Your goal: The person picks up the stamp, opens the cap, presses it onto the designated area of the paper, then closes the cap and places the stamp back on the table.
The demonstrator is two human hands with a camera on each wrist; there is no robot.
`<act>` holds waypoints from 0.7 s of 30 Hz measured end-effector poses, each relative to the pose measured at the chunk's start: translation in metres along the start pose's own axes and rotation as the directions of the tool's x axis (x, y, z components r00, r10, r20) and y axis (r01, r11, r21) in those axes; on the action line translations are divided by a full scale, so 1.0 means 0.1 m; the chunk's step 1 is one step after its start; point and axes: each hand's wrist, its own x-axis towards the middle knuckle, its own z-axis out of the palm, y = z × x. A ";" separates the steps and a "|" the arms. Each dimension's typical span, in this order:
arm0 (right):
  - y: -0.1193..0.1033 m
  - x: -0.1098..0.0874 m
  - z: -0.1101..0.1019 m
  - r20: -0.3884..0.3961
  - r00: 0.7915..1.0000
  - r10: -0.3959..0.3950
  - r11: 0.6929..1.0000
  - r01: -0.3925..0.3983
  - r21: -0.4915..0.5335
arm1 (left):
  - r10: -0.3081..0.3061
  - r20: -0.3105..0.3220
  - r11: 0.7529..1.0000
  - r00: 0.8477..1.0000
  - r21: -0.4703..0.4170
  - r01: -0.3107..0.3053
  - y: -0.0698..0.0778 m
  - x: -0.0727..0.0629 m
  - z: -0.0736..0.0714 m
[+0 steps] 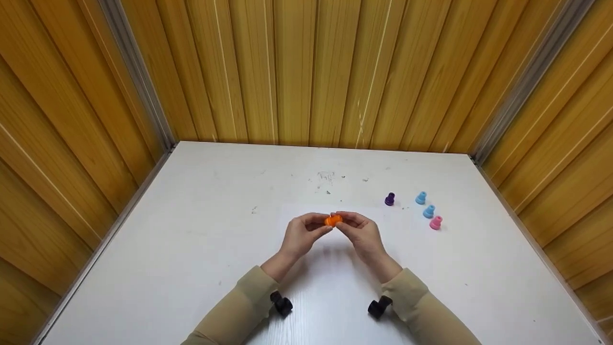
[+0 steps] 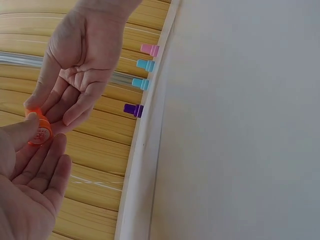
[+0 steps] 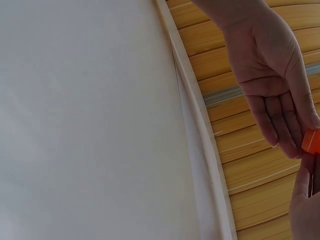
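Stamp (image 1: 334,220), orange | head: above the table (image 1: 191,201), pinched by left hand (image 1: 299,237) and right hand (image 1: 364,235) together | left wrist: round printed end (image 2: 41,136) visible; probably light, stiff, smooth enough to slip | right wrist: partly cut off by frame edge; sides look the best hold, sparing that printed end

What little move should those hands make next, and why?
Perhaps a gentle pull apart, to test whether the orange piece has a cap: the left hand and right hand both pinch it, from opposite sides, and a separate cap is hard to make out.
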 end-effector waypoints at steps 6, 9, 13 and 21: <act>0.00 -0.01 0.02 -0.026 0.999 -0.046 0.998 0.045 -0.046 | 0.006 -0.005 1.000 1.000 0.001 -0.006 0.00 -0.01 0.00; 0.01 -0.02 0.03 -0.037 0.999 -0.036 0.998 0.034 -0.045 | 0.033 -0.017 0.999 0.999 0.032 -0.032 0.01 -0.02 0.01; 0.03 -0.03 0.04 -0.058 0.998 0.013 1.000 -0.012 0.009 | 0.072 -0.026 0.994 0.997 0.085 -0.069 0.00 -0.03 0.01; 0.07 -0.05 0.07 -0.083 0.994 0.072 0.984 -0.058 0.166 | 0.055 -0.020 0.997 0.998 0.062 -0.054 -0.02 -0.02 0.01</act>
